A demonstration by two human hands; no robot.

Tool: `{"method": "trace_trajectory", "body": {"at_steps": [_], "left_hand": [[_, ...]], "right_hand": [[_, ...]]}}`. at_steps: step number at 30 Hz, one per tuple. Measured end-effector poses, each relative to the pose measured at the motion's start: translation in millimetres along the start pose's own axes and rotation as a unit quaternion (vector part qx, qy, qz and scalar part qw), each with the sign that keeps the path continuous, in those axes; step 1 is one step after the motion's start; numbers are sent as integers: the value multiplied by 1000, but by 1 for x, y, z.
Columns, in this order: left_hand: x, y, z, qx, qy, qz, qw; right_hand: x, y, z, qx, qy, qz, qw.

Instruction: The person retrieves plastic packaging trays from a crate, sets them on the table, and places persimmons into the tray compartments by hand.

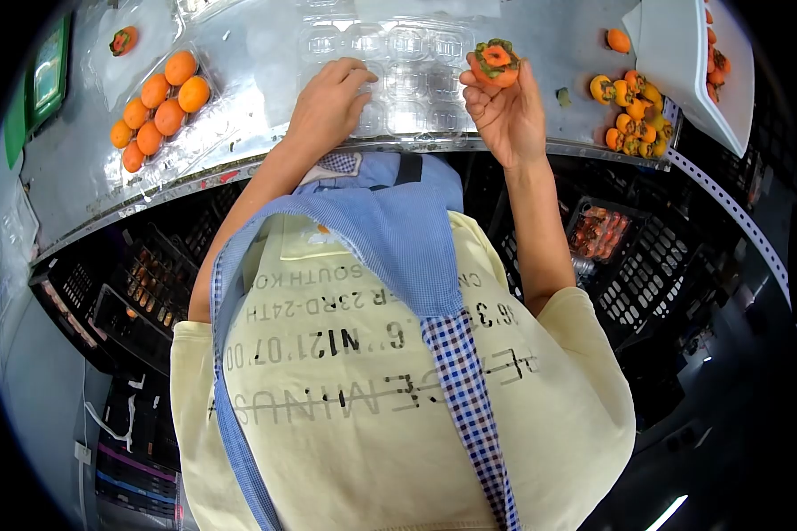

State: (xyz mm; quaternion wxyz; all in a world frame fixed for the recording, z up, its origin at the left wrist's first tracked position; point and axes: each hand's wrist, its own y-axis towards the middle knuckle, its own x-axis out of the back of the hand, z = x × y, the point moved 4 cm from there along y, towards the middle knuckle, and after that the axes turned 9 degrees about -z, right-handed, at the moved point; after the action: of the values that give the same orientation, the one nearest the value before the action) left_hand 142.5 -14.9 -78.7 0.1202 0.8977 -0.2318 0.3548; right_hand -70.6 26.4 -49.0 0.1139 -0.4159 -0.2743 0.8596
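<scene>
A clear plastic tray (410,74) with rows of moulded round cups lies on the metal table in front of me. My left hand (329,102) rests at the tray's left side, palm down, fingers stretched over its edge and holding nothing. On the other side, my right hand (510,119) is raised palm up and closed on an orange persimmon (498,74). Its green leafy cap faces up, and it is held just right of the tray. The tray's cups under and between my hands show no fruit.
Several persimmons (169,115) sit in a clear tray on the left, with a lone persimmon (124,41) beyond. Loose persimmons (634,104) gather at the right edge, by a tilted white bin (695,75). Black crates (651,265) stand below the metal table (261,53).
</scene>
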Motion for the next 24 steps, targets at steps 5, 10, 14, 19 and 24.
{"method": "trace_trajectory", "body": {"at_steps": [5, 10, 14, 19, 24], "left_hand": [[0, 0, -2, 2, 1, 2, 1000], [-2, -1, 0, 4, -12, 0, 1000], [0, -2, 0, 2, -18, -7, 1000], [1, -1, 0, -6, -25, -19, 1000], [10, 3, -4, 3, -59, -50, 997]], "right_hand": [[14, 5, 14, -4, 17, -58, 998], [17, 12, 29, 22, 39, -89, 995], [39, 22, 164, 100, 156, 82, 979], [35, 43, 277, 257, -75, 96, 959], [-10, 117, 95, 274, -662, -76, 694]]}}
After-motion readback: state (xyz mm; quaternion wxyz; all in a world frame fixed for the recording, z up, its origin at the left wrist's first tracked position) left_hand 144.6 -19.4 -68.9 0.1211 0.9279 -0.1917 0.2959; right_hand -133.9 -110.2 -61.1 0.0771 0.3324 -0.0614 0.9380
